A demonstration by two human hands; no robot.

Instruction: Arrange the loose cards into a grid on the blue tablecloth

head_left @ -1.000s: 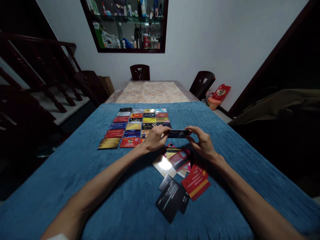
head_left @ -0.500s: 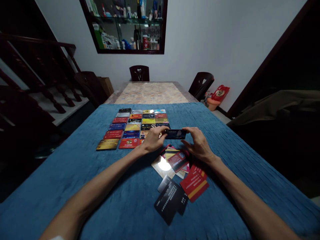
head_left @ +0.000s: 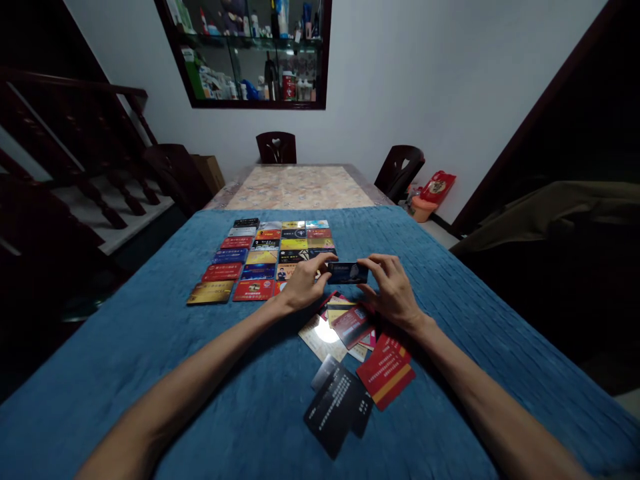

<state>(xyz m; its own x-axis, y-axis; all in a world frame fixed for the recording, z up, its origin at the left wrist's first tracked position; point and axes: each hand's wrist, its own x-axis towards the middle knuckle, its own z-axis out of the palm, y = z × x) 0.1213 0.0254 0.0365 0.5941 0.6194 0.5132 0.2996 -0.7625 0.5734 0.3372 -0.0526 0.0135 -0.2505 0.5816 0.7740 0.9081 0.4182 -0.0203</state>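
Both hands pinch one dark card [head_left: 347, 273] by its ends, left hand [head_left: 300, 285], right hand [head_left: 393, 291], held just above the blue cloth [head_left: 150, 347] between the neat card grid [head_left: 265, 257] and a loose pile [head_left: 350, 360]

Dark card [head_left: 347, 272] lower, tilted up.

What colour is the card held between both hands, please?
Dark navy card with pale print, in the head view.
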